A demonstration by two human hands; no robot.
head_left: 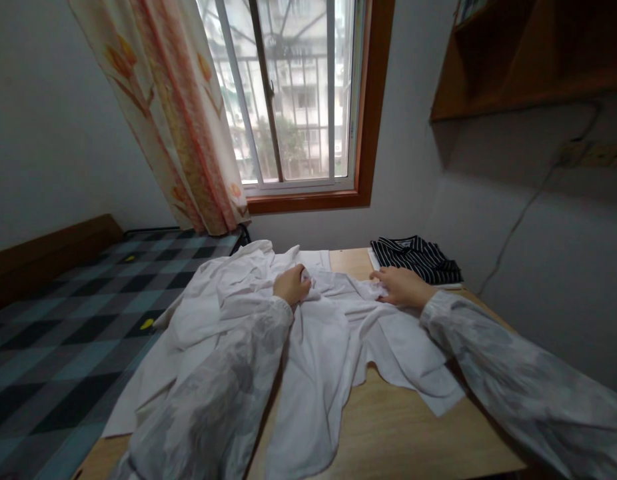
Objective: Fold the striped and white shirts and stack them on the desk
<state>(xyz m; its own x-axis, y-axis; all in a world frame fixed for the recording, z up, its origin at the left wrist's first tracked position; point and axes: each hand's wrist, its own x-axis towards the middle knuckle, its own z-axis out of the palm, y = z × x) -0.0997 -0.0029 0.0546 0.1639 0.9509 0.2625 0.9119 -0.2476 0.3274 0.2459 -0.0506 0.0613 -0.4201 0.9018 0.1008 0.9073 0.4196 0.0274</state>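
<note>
A crumpled white garment (pixel 318 360) lies spread over the wooden table (pixel 393 433), with parts draping toward the front edge. Near the middle, my left hand (pixel 292 285) is closed on a bunched part of the cloth. Farther right, my right hand (pixel 401 287) pinches another part of the same garment between thumb and fingers. More white cloth (pixel 203 313) is heaped at the left side of the table; whether it is a separate piece I cannot tell. Just behind my right hand sits a folded black garment with white stripes (pixel 416 259).
A bed with a dark checked cover (pixel 88 313) adjoins the table on the left. Behind are a window (pixel 298 100) and a flowered curtain (pixel 173 113). A wooden shelf (pixel 528 60) hangs at upper right, above a cable (pixel 521 217) on the wall.
</note>
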